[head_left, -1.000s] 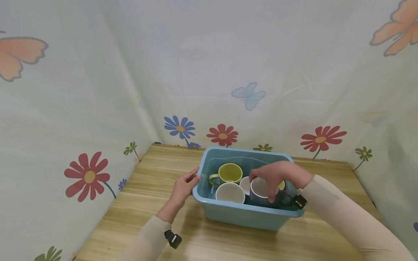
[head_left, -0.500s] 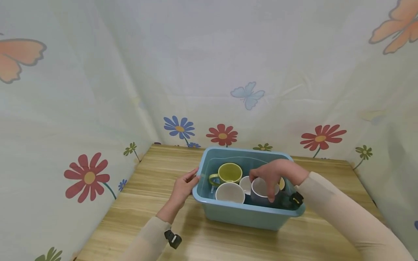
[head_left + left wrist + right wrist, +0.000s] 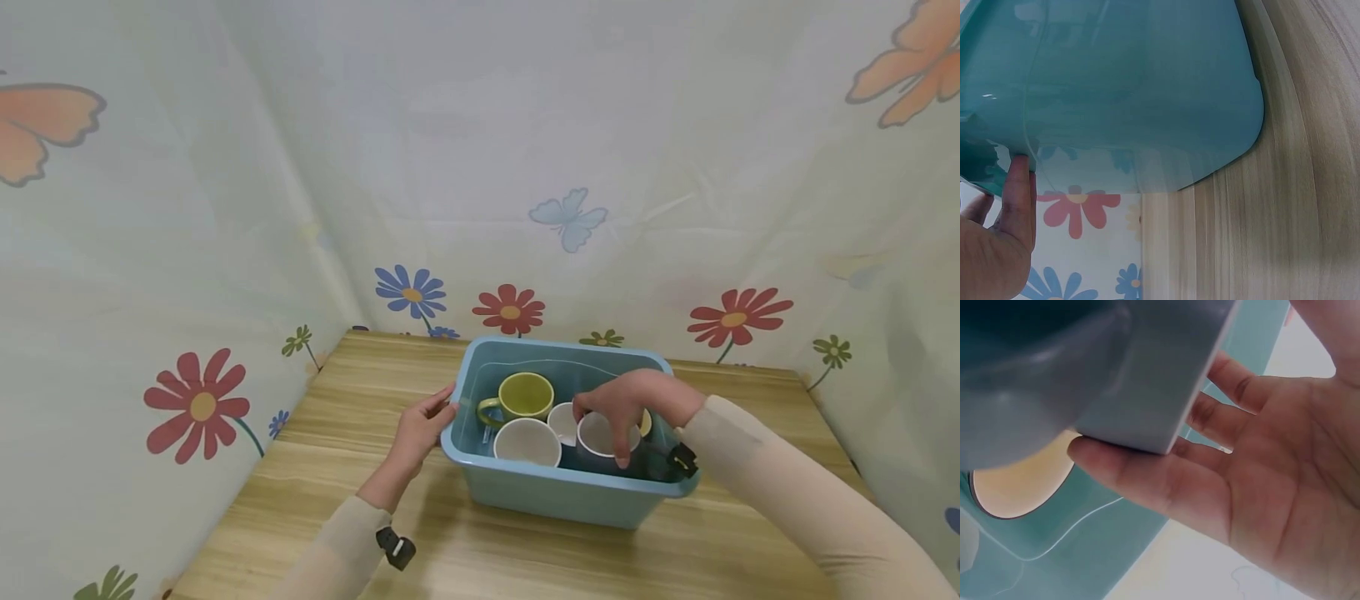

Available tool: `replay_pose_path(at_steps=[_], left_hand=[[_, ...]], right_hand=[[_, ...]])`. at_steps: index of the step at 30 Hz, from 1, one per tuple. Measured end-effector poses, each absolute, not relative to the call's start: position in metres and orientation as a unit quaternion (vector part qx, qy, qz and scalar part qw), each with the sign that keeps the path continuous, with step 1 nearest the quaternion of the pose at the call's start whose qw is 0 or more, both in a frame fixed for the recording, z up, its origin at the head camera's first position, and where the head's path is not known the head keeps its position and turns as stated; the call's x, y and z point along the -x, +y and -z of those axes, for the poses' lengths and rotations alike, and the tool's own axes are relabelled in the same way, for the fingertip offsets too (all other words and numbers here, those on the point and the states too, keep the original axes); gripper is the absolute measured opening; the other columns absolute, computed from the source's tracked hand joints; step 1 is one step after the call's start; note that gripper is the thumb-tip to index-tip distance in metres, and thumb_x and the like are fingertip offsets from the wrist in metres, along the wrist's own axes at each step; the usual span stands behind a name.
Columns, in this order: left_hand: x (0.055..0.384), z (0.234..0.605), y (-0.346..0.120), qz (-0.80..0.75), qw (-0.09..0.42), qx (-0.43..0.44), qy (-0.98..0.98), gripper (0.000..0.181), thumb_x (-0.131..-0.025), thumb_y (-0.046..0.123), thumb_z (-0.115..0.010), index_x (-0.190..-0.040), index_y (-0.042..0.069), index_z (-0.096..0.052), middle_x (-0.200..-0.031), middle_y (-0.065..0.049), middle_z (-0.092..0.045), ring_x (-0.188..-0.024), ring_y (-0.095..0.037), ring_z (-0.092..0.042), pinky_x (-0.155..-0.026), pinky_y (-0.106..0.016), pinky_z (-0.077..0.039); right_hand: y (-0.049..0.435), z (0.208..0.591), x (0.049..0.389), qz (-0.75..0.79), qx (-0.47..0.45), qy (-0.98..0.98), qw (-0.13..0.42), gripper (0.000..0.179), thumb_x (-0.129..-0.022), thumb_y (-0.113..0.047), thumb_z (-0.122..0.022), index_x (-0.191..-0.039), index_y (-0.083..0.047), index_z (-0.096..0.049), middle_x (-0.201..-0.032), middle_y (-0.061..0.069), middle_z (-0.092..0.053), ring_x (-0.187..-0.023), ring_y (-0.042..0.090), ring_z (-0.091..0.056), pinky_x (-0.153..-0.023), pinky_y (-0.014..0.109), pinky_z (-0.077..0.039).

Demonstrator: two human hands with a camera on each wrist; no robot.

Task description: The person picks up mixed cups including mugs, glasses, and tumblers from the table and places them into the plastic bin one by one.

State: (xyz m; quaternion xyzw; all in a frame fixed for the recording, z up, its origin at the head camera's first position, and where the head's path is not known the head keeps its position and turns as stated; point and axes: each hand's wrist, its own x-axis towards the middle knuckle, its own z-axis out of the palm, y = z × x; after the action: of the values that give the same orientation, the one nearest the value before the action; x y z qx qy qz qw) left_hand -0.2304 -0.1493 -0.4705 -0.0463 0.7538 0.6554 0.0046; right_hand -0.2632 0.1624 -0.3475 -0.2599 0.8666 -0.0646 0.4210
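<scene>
In the head view my right hand [image 3: 622, 404] reaches down into the light blue plastic tub [image 3: 555, 500] and grips a grey mug [image 3: 592, 458] with a pale inside by its rim. The right wrist view has the mug's grey side [image 3: 1154, 369] close up, with fingers [image 3: 1147, 481] along its edge. At the tub's left end, my left hand [image 3: 422, 423] touches the wall by the rim with fingers fairly straight. Those fingers [image 3: 1017, 194] rest against the tub's outer wall [image 3: 1135, 81] in the left wrist view.
Left in the tub sit a yellow-green mug [image 3: 525, 396] with its handle to the left and a white-lined cup [image 3: 527, 442]. A smaller white cup [image 3: 561, 423] and a cream-lined cup [image 3: 646, 423] flank the grey mug. The tub stands on a wooden table [image 3: 390, 367] before a flowered curtain [image 3: 420, 167].
Almost nothing differs. The right hand stays on the grey mug, which has shifted very slightly, and the left hand stays at the tub's end.
</scene>
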Motion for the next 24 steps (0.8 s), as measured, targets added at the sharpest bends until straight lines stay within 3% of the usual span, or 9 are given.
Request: replay_pose_path(at_steps=[13,24], left_hand=[[0.229,0.469,-0.148,-0.66,0.001,0.032,0.75,0.046,-0.098,0.011,-0.065,-0.143,0.003,-0.058,-0.129,-0.028,-0.068,-0.071,-0.007,-0.066,-0.055,-0.02,-0.058],[0.23,0.47,-0.148,-0.657,0.001,0.043,0.753,0.045,-0.098,0.011,-0.065,-0.142,0.006,-0.06,-0.124,-0.025,-0.07,-0.072,-0.008,-0.066,-0.056,-0.022,-0.06]], right_hand=[[0.155,0.356,0.26,0.05,0.211,0.877,0.429,0.07,-0.074,-0.014,-0.092,-0.128,-0.027,-0.049,-0.127,0.005,-0.052,-0.114,0.026,-0.048,-0.096,0.048,-0.06],[0.152,0.367,0.259,0.031,0.227,0.879,0.419,0.068,-0.075,-0.015,-0.091,-0.126,-0.027,-0.048,-0.126,0.004,-0.051,-0.112,0.026,-0.049,-0.09,0.045,-0.062]])
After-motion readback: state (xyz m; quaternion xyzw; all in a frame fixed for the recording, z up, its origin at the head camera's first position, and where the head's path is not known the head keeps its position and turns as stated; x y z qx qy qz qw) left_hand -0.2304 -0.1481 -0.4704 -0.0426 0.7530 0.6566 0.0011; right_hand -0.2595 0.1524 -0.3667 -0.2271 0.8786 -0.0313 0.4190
